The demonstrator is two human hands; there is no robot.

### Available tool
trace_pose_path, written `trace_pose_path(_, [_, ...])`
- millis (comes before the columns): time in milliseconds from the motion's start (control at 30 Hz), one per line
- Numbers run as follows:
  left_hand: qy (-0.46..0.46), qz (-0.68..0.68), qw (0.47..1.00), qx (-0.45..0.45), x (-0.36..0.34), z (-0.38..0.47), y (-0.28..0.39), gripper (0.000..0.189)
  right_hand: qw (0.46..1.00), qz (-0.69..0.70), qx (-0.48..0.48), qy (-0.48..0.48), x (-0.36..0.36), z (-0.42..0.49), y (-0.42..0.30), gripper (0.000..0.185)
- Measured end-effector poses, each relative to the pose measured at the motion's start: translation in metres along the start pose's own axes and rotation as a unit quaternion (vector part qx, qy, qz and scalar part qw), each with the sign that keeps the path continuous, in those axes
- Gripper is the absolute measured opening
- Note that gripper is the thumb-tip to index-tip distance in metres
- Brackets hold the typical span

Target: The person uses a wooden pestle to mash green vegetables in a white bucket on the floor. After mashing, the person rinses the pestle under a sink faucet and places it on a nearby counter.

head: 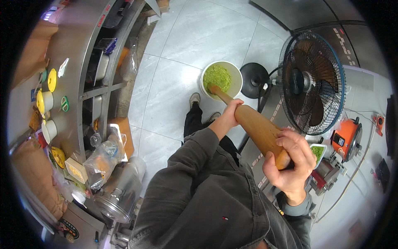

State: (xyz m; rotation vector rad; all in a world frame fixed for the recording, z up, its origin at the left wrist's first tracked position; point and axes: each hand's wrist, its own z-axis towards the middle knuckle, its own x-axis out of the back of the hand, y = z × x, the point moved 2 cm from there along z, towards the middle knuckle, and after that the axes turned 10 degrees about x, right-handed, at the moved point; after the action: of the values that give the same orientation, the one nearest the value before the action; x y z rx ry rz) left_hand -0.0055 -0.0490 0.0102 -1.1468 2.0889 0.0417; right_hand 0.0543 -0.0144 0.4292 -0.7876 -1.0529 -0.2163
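A long wooden pestle [258,127] slants down from my chest into a white plastic bucket [237,82] on the floor. Its lower end sits in chopped or mashed green food [220,74] near the bucket's front left side. My left hand [230,113] is wrapped around the narrower shaft, just below the thick part. At the thick upper end, my right hand [292,158] grips with thumb and fingers spread around the wood. How deep the pestle's tip reaches is hidden by the green food.
A standing fan [311,82] with a black round base [254,81] is right of the bucket. An orange machine [345,140] and a tray of chopped greens [317,154] lie further right. On the left runs a steel counter [71,46] bearing tubs and green scissors [64,104].
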Motion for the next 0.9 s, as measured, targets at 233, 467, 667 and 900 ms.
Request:
trace_pose_path(233, [-0.014,-0.031,0.999,0.04,-0.025,0.022,0.024,0.03,0.997,-0.002,-0.072,0.033,-0.035,-0.008,0.034,0.032])
trace_pose_path(467, [-0.024,0.008,1.0,0.005,-0.016,0.03,0.024,0.024,0.995,-0.039,-0.082,0.036,-0.046,-0.016,0.031,0.029])
trace_pose_path(667, [0.023,0.007,0.999,0.028,-0.052,0.004,-0.003,0.023,0.999,-0.009,-0.022,0.029,0.023,0.001,0.0,0.029])
trace_pose_path(900, [0.022,0.011,0.997,0.075,-0.059,0.016,0.019,0.031,0.995,-0.042,-0.081,0.043,-0.039,-0.007,0.04,0.032])
